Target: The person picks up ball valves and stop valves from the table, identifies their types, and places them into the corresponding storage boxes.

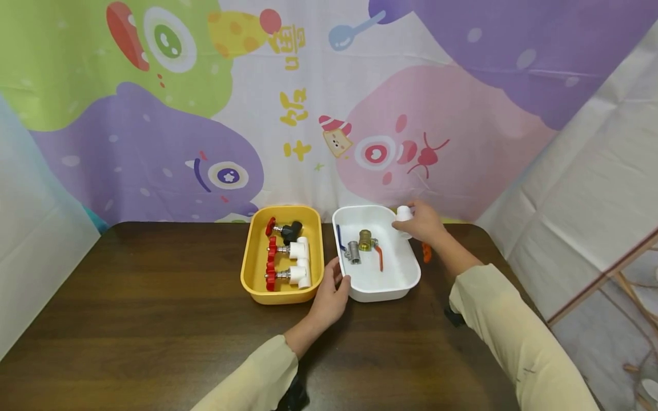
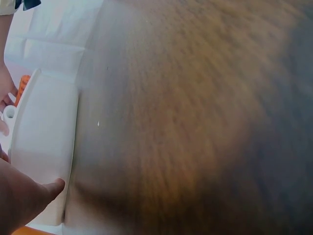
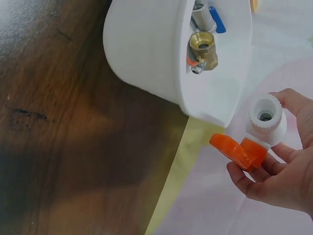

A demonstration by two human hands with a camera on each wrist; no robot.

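Observation:
My right hand (image 1: pixel 424 221) holds a white plastic ball valve (image 3: pixel 264 115) with an orange handle (image 3: pixel 234 149), above the right rim of the white tray (image 1: pixel 375 285). In the right wrist view the valve's round opening faces the camera. My left hand (image 1: pixel 329 297) grips the near left corner of that tray, its thumb (image 2: pixel 54 190) against the front wall. Inside the white tray lie a silver ball valve (image 1: pixel 353 252) with a blue lever and a brass ball valve (image 1: pixel 365 240) with a red-orange lever. Part of the white valve is hidden by the right hand in the head view.
Left of the white tray stands a yellow tray (image 1: pixel 249 279). It holds two white valves (image 1: pixel 300 249) with red handwheels and a black valve (image 1: pixel 292 232) with a red handwheel. Both trays sit at the far edge of the brown wooden table (image 1: pixel 154 319), before a cartoon-print cloth (image 1: pixel 319 188).

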